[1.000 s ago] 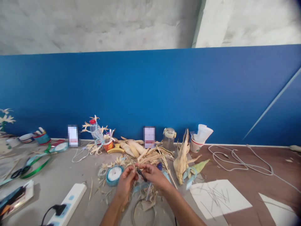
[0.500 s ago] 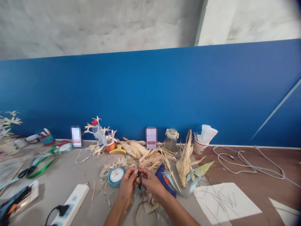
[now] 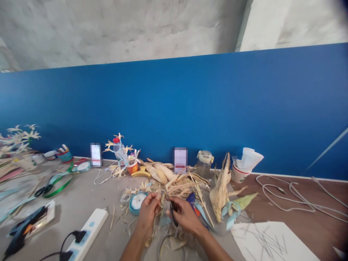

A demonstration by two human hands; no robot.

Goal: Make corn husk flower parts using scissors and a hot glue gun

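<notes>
My left hand point(image 3: 149, 208) is closed in a pinch on a small pale piece of what looks like corn husk, blurred at the fingertips. My right hand point(image 3: 185, 214) grips black-handled scissors point(image 3: 173, 214), partly hidden by the fingers. The two hands are a little apart above the table. Just behind them lies a heap of dry corn husks point(image 3: 179, 188). A spool of light blue ribbon point(image 3: 135, 206) is beside my left hand. Beyond my right hand is a blue glue gun point(image 3: 191, 198), mostly covered. Below the hands lies a thin ring point(image 3: 160, 248) with husk scraps.
A white power strip point(image 3: 94, 226) with black plugs lies at left, near another glue gun point(image 3: 25, 223). At right are an upright husk bundle point(image 3: 220, 192), a paper cup point(image 3: 239, 174), white cables point(image 3: 296, 203) and paper point(image 3: 244, 241) with thin sticks. A lidded jar point(image 3: 203, 165) stands behind.
My hands have moved apart; the right one has drawn away to the right with the scissors. The camera view has shifted slightly left.
</notes>
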